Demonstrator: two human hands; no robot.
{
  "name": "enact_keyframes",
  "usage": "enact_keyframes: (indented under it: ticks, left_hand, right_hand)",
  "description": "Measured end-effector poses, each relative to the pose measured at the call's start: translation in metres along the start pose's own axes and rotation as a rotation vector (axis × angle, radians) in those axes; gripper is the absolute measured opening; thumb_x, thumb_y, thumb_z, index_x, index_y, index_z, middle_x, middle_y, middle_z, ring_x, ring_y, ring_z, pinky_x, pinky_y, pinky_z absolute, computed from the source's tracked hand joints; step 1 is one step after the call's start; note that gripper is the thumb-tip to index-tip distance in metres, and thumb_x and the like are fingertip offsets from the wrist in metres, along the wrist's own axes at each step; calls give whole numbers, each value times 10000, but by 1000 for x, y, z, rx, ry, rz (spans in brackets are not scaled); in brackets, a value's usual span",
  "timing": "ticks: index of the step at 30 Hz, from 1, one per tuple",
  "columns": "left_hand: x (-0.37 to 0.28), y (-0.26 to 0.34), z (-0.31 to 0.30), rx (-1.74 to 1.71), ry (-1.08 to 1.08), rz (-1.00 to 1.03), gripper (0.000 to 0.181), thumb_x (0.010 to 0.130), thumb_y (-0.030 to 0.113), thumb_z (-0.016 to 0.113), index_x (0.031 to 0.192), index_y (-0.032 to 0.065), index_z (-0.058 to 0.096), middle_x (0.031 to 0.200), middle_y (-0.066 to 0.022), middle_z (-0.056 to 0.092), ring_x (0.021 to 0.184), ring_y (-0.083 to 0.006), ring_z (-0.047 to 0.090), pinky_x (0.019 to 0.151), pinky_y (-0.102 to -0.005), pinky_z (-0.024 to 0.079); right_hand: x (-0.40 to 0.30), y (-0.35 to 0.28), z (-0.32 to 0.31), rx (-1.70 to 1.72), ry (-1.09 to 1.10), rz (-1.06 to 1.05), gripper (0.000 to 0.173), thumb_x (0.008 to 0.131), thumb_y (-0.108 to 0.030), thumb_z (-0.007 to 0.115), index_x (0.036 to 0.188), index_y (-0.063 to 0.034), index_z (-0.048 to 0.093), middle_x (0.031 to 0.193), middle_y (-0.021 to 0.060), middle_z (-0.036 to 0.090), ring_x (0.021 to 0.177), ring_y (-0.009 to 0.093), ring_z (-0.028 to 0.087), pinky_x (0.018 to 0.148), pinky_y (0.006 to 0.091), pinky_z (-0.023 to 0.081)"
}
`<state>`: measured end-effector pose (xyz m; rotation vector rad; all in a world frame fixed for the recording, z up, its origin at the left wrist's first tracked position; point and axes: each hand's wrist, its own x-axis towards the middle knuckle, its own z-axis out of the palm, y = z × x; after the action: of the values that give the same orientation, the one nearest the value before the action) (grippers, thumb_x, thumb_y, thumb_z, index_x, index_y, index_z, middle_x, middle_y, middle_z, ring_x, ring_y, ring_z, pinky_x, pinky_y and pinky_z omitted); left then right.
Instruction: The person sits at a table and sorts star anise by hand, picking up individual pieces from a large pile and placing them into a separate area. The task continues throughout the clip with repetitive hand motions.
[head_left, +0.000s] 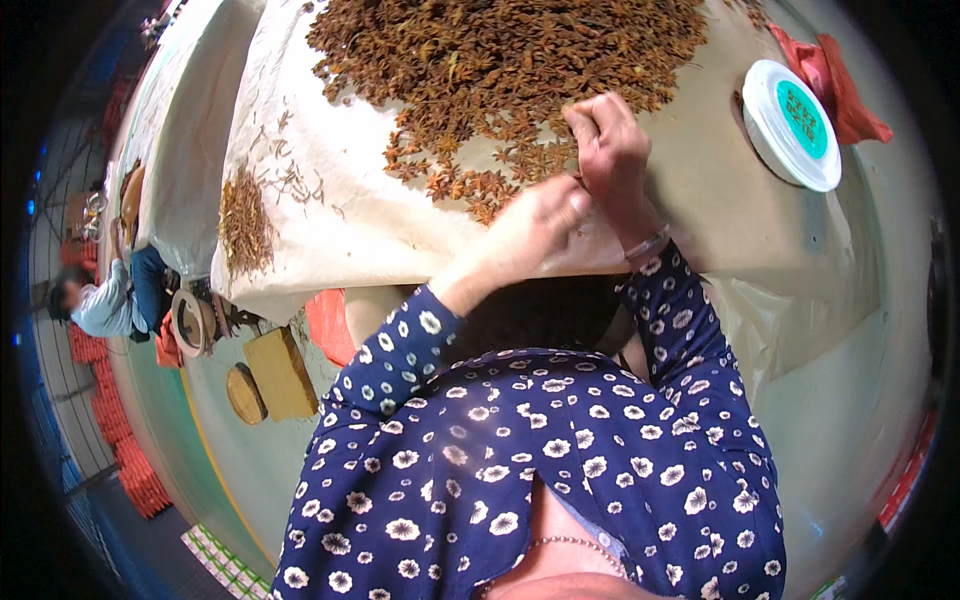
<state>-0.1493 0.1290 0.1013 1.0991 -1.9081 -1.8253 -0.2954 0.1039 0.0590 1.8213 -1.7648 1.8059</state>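
A large heap of dried star anise (502, 52) covers the far part of the sheeted table (352, 240). Looser star anise pods (472, 184) spread from the heap towards me. My right hand (616, 146) is raised at the near right side of the heap, its fingers bent and pinched together. Just below and to its left, my left hand (536, 225) is curled over the table's near part, blurred. Whether either hand has a pod between its fingertips is hidden. To the left lies a small pile of thin brown stems (246, 225), with loose stems (296, 180) scattered beside it.
A white lidded tub (787, 124) bearing writing stands at the right, beside a red plastic bag (855, 97). At the far left, another person (109, 300) sits at a neighbouring table. A yellowish block (281, 375) and a round wooden piece (246, 394) are on the floor.
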Motion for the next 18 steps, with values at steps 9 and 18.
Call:
enact_keyframes:
  ticks: [9,18]
  left_hand:
    - [41,-60,-85,915,730,125,309,880,299,592,814,7,666,737,-161,654,701,-294,648,634,-361,497]
    - [67,-68,-76,837,689,-42,300,762,291,717,814,2,657,841,-151,630,763,-307,627,694,-389,494]
  right_hand:
    - [1,11,-4,1367,-331,992,151,950,-144,478,897,-23,551,750,68,580,567,97,512,482,221,432]
    - [-6,6,0,1288,-479,956,133,927,-111,501,995,-31,582,777,29,594,598,81,528,492,207,419]
